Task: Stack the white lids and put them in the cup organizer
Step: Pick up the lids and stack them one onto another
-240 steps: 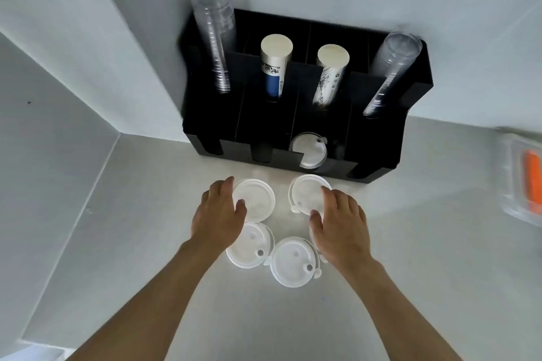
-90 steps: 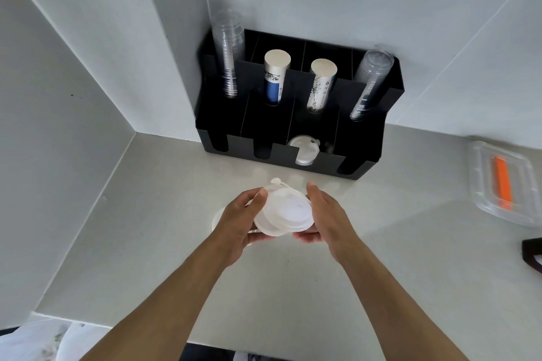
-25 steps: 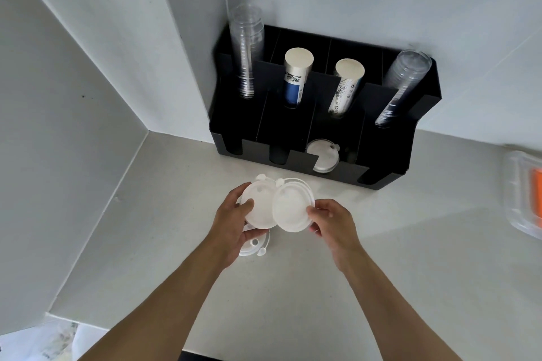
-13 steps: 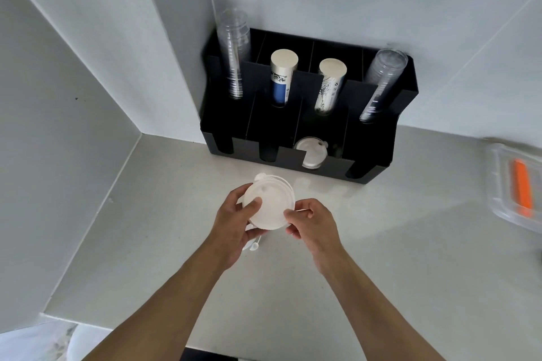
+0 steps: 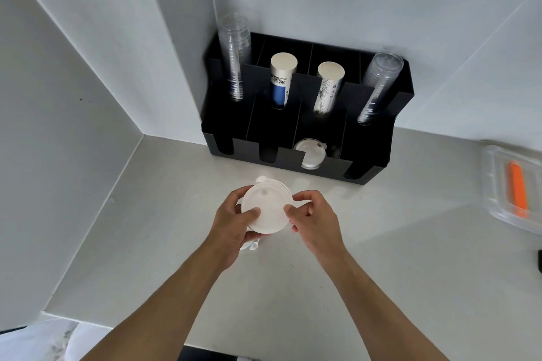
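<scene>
A stack of white lids [image 5: 267, 208] is held above the counter, tilted toward me, between both hands. My left hand [image 5: 231, 223] grips its left edge with the thumb on top. My right hand [image 5: 312, 217] pinches its right edge. Under my left hand a bit of another white lid [image 5: 251, 247] shows on the counter, mostly hidden. The black cup organizer [image 5: 366, 167] stands against the back wall, just beyond the hands. One white lid [image 5: 309, 154] leans in its third front slot.
The organizer's back slots hold two clear cup stacks [image 5: 236, 58] and two paper cup stacks [image 5: 281, 79]. A clear plastic box [image 5: 498, 184] with an orange item sits at the right. Walls close in the left and back sides of the grey counter [image 5: 381, 243].
One second ago each hand held a lid side by side. They have been brought together into one stack, which both hands now hold.
</scene>
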